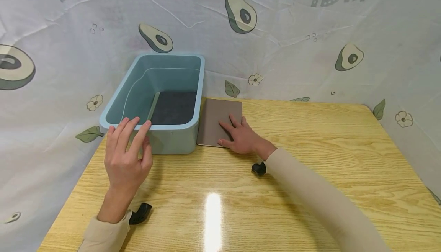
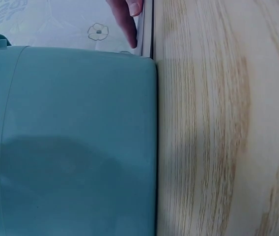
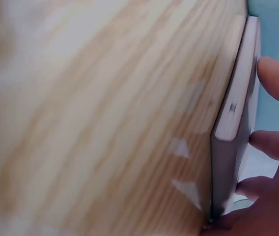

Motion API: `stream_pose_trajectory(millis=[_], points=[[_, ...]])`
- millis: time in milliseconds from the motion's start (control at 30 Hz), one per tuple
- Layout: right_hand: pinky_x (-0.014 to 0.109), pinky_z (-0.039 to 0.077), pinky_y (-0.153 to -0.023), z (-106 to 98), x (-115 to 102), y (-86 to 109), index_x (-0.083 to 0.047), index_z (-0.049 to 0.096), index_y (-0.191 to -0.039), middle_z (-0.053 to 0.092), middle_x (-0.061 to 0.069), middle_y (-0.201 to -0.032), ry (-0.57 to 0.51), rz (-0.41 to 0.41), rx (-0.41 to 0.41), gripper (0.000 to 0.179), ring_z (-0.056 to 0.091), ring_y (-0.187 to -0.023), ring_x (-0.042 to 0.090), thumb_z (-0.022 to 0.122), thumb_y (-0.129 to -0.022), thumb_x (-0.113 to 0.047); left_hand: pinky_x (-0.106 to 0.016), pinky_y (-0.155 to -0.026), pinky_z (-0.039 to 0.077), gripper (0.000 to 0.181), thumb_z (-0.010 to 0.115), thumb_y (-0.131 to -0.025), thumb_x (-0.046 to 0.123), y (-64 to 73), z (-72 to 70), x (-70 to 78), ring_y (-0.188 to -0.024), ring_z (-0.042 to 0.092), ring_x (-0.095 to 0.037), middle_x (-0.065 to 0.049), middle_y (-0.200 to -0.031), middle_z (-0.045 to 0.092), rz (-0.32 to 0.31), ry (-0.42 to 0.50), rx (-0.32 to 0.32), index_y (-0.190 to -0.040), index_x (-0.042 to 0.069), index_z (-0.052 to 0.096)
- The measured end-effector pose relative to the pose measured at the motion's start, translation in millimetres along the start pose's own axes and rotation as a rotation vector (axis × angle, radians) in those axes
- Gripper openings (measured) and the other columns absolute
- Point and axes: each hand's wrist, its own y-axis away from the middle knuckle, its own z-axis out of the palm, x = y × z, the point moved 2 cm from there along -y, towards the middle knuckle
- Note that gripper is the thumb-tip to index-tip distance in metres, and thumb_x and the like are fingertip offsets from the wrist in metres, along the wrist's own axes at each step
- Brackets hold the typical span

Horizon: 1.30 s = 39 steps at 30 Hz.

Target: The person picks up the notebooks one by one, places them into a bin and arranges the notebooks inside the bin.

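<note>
A notebook (image 1: 215,120) with a grey-brown cover lies flat on the wooden table, close against the right side of a blue-green plastic bin (image 1: 169,141). My right hand (image 1: 242,139) rests on its right half with the fingers spread. In the right wrist view, the pale page edge of the notebook (image 3: 235,93) faces the camera, and fingertips touch its cover. My left hand (image 1: 125,160) is at the bin's near rim, fingers slightly bent and fingertips right at it. On the bin's floor lies a dark flat thing (image 1: 175,108) with a pale strip along its left side.
The wooden table (image 1: 310,167) extends right and toward me. Behind it hangs a pale cloth (image 1: 286,64) printed with avocados, flowers and leaves, close behind the bin. Black wrist mounts (image 1: 140,213) stick out from both sleeves.
</note>
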Motion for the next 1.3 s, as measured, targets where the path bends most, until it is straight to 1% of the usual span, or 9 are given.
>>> stream_pose_trajectory(millis=[133,333,433,533,667,900,1067,1167,1300], points=[[0.068,0.012,-0.131,-1,-2,-0.1,-0.018,0.03,-0.169,0.003,0.024,-0.178,-0.094,0.027,0.014,0.075,0.0,-0.157,0.068,0.055,-0.106,-0.051,-0.055,-0.122,0.042,0.032,0.063,-0.095,0.003,0.2,0.1,-0.6,-0.125,0.068,-0.041,-0.021,-0.125,0.076,0.0,0.0,-0.005,-0.121,0.008,0.08],[0.07,0.004,-0.131,1,-5,-3.2,-0.016,0.034,-0.168,0.007,0.026,-0.178,-0.139,0.023,0.044,0.076,-0.001,-0.157,0.068,0.06,-0.104,-0.048,-0.055,-0.122,0.042,0.032,0.062,-0.095,0.004,0.9,-0.2,-1.0,-0.125,0.067,-0.042,-0.021,-0.125,0.076,-0.001,-0.006,-0.008,-0.122,0.008,0.079],[0.071,0.004,-0.13,2,-5,-4.7,-0.016,0.037,-0.167,0.008,0.025,-0.178,-0.212,0.037,0.063,0.075,-0.005,-0.157,0.068,0.062,-0.103,-0.046,-0.054,-0.123,0.042,0.032,0.062,-0.095,0.004,1.1,-0.3,-0.8,-0.125,0.067,-0.042,-0.021,-0.125,0.076,0.0,-0.005,-0.007,-0.121,0.008,0.079],[0.07,0.003,-0.13,1,-4,-5.9,-0.018,0.039,-0.166,0.008,0.021,-0.179,-0.343,0.058,0.087,0.074,-0.01,-0.159,0.062,0.064,-0.102,-0.045,-0.054,-0.123,0.042,0.032,0.063,-0.095,0.003,1.0,-0.1,-0.6,-0.125,0.068,-0.042,-0.021,-0.125,0.076,0.001,-0.003,-0.005,-0.121,0.008,0.079],[0.067,0.002,-0.132,-2,-2,-6.6,-0.021,0.04,-0.165,0.01,0.016,-0.18,-0.532,0.084,0.121,0.073,-0.011,-0.165,0.049,0.067,-0.1,-0.042,-0.054,-0.123,0.042,0.032,0.062,-0.095,0.004,1.0,0.0,-0.7,-0.125,0.067,-0.042,-0.021,-0.125,0.076,0.001,-0.003,-0.003,-0.121,0.008,0.079],[0.057,0.019,-0.133,-3,0,-8.5,-0.017,0.046,-0.162,0.017,0.013,-0.18,-0.812,0.129,0.237,0.066,0.01,-0.169,0.031,0.067,-0.101,-0.029,-0.055,-0.123,0.041,0.032,0.063,-0.095,0.003,2.2,0.8,-1.1,-0.125,0.067,-0.042,-0.022,-0.125,0.076,0.0,0.009,-0.002,-0.122,0.008,0.079],[0.052,0.02,-0.134,-5,2,-8.4,-0.012,0.048,-0.16,0.017,0.013,-0.18,-0.981,0.145,0.338,0.061,0.009,-0.169,0.027,0.065,-0.103,-0.021,-0.057,-0.124,0.04,0.032,0.062,-0.094,0.003,2.8,1.1,-0.2,-0.126,0.067,-0.043,-0.022,-0.125,0.075,-0.005,0.026,0.003,-0.122,0.008,0.079],[0.049,0.021,-0.134,-6,4,-8.5,-0.008,0.048,-0.159,0.023,0.013,-0.178,-1.094,0.166,0.402,0.058,0.015,-0.168,0.026,0.062,-0.104,-0.016,-0.057,-0.124,0.04,0.033,0.063,-0.094,0.003,2.8,1.2,0.7,-0.125,0.066,-0.043,-0.022,-0.125,0.075,-0.008,0.039,0.009,-0.121,0.008,0.079],[0.045,0.022,-0.134,-5,9,-8.4,-0.003,0.046,-0.16,0.028,0.012,-0.176,-1.325,0.2,0.491,0.058,0.021,-0.167,0.025,0.059,-0.104,-0.008,-0.057,-0.124,0.039,0.033,0.063,-0.092,0.002,3.3,1.2,1.9,-0.124,0.066,-0.044,-0.023,-0.124,0.075,-0.009,0.051,0.012,-0.121,0.008,0.08]])
